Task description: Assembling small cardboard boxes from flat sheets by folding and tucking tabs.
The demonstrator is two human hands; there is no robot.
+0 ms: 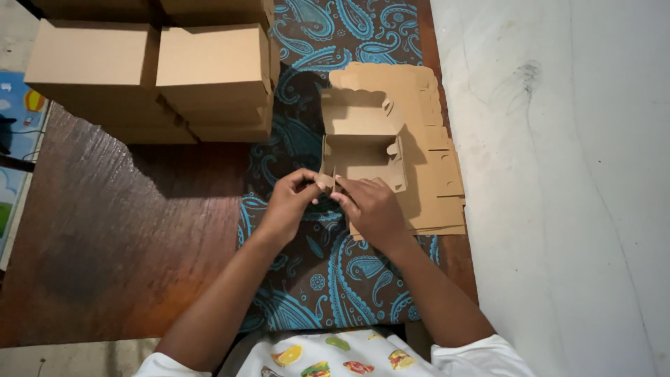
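Note:
A half-folded brown cardboard box [359,143] stands open on top of a stack of flat cardboard blanks [433,174]. Its lid flap points away from me. My left hand [289,202] pinches the box's near wall at its left corner. My right hand [370,206] presses the same near wall from the right, fingers on the folded edge. Both hands meet at the front of the box, fingertips almost touching.
Several finished closed cardboard boxes [202,77] are stacked at the upper left on a dark wooden floor [118,230]. A blue and brown paisley cloth [328,272] lies under my arms. A pale wall or floor surface [572,188] fills the right side.

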